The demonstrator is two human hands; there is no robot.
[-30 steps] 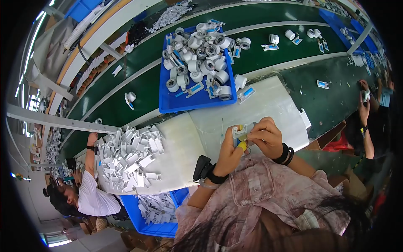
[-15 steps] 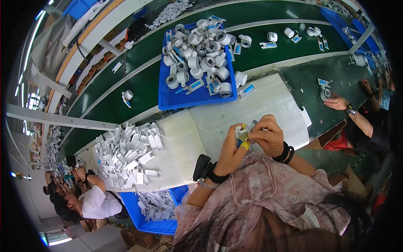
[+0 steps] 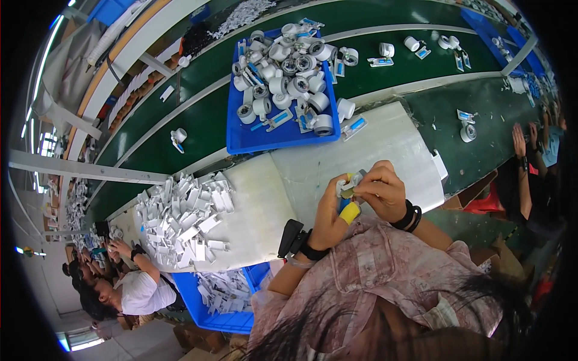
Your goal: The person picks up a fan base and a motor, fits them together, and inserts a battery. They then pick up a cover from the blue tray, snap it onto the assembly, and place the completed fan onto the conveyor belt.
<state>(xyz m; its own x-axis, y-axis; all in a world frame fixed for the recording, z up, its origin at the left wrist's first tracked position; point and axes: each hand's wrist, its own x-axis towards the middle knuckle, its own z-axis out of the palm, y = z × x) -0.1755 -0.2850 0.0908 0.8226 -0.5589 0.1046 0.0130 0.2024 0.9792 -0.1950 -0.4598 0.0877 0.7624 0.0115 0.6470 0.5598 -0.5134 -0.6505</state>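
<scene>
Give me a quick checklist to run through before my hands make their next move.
1. Left hand holding the small white part: ok.
2. Right hand up at that part: ok.
3. Right hand's exact grip: cannot tell; the hand itself hides it.
4. Pile of white pieces on the work surface, to the left: ok.
5. White cylindrical assemblies all inside the blue tray: not ok; a white cylinder lies beside its right edge.

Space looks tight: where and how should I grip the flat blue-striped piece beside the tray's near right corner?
Probably by the long edges of the flat piece, near its right end, coming from the right: it's long and narrow, with the blue tray close on its left.
</scene>
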